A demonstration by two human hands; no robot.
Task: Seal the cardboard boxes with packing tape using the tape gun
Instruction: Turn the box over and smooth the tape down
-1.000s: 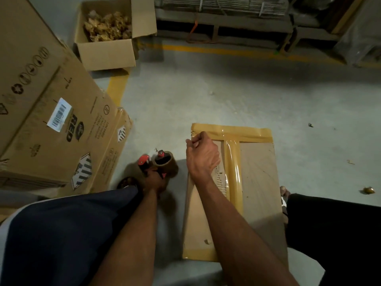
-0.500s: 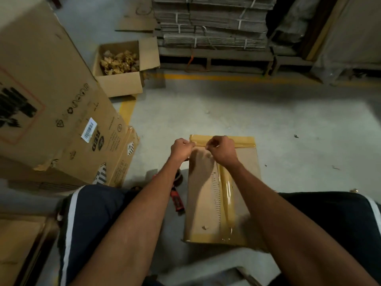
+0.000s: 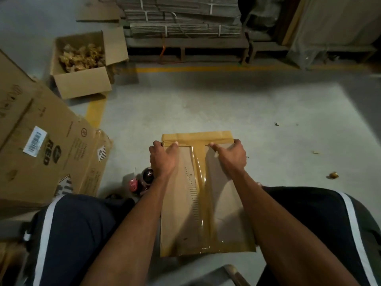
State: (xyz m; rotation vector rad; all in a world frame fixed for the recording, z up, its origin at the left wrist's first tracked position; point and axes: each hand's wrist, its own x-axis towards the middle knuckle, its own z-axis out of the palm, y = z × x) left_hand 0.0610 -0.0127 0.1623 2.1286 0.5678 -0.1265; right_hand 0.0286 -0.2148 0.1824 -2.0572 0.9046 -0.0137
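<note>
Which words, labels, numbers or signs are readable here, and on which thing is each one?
"RED": large box, printed sideways.
White barcode label on that box: digits too blurred to read.
Small print and round symbols on that box: too small to read.
Taped box, open box: no text shows.

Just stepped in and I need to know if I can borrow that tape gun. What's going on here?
A person sits on the floor over a flat cardboard box that already carries brown tape along its centre seam and across its far end. The left hand and right hand press flat on the far strip, one at each side, smoothing it down. The tape gun lies on the floor beside the left wrist, in neither hand. An open box of crumpled paper stands farther off.
</note>
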